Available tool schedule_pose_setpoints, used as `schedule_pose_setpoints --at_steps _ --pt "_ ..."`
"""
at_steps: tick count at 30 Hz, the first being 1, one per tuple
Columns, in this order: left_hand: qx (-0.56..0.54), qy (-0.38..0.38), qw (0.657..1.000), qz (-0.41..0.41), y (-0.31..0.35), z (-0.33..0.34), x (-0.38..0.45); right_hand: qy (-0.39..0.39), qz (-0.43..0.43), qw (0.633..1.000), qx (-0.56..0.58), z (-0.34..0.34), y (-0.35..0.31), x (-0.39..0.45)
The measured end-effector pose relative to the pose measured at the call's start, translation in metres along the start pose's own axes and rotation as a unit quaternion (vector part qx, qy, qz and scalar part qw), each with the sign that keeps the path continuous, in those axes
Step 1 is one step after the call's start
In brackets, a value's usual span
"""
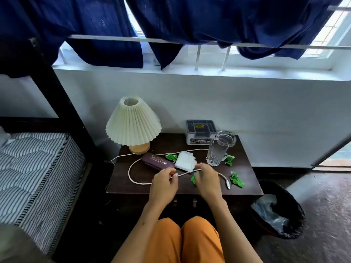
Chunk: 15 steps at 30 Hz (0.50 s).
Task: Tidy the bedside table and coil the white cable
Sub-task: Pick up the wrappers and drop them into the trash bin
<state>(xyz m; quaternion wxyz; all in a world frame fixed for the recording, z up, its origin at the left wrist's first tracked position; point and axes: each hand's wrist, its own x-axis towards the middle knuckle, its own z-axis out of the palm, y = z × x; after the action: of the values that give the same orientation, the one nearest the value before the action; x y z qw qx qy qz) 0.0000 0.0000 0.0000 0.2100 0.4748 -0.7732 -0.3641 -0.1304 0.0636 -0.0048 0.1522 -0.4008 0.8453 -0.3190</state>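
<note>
Your bedside table (245, 186) is pretty cluttered: a pleated lamp (133, 122) stands at the back-left corner, and the white cable (133, 179) loops out toward the left edge and front. A maroon glasses case (157, 161) lies mid-table. Your left hand (164, 182) pinches the cable near the front edge, and your right hand (206, 179) is closed on it just beside that. Its plug end (228, 184) trails off toward the right edge, with tissues (185, 161), a glass (216, 151) and green paper scraps (236, 179) around.

dark matt wood bedside table (245, 188); clear faceted glass tumbler (216, 152); pleated cloth lampshade (133, 122); crumpled green paper (236, 179).
</note>
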Motion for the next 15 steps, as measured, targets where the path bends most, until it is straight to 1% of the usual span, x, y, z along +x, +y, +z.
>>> schedule_pose_setpoints --at_steps 4,6,11,13,15 --pt "0.035 -0.017 0.999 -0.019 -0.005 0.012 0.022 -0.091 0.021 0.992 -0.083 0.019 0.013 0.010" --pt "0.066 -0.029 0.997 -0.014 -0.007 0.018 0.040 -0.122 0.031 0.985 -0.119 0.029 0.020 0.018" --pt "0.146 -0.019 0.989 0.015 -0.011 0.029 0.088 -0.150 0.058 0.970 -0.182 0.044 0.033 0.034" --pt "0.189 -0.037 0.981 0.023 -0.013 0.034 0.104 -0.152 0.059 0.967 -0.197 0.050 0.034 0.038" --pt "0.250 -0.059 0.966 0.037 -0.015 0.039 0.118 -0.151 0.060 0.963 -0.213 0.054 0.036 0.043"
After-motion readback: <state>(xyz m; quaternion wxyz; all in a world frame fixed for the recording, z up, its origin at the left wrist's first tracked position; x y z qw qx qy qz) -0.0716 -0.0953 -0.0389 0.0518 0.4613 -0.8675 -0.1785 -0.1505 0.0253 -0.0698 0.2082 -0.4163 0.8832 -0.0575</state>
